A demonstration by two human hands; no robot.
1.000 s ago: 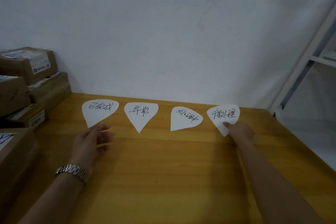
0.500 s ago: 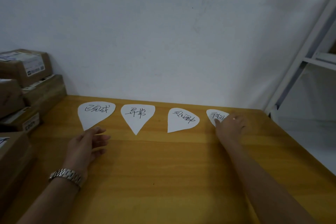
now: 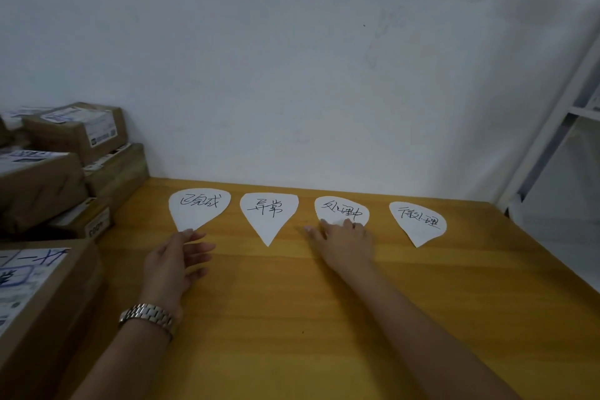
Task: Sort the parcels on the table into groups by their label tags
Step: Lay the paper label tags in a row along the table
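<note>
After it left fourth tag (image 3: 418, 222), right hand (image 3: 344, 242) on third tag (image 3: 341, 208), fingers (image 3: 326, 226) flat, left hand (image 3: 172, 265) relaxed.

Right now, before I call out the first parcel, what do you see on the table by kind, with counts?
Paper tags: 4, in a row on the table
Cardboard parcels: 5 clearly in view; the stack is cut off at the left edge
Hands: 2, left hand and right hand
Wristwatch: 1
Total: 12
</note>
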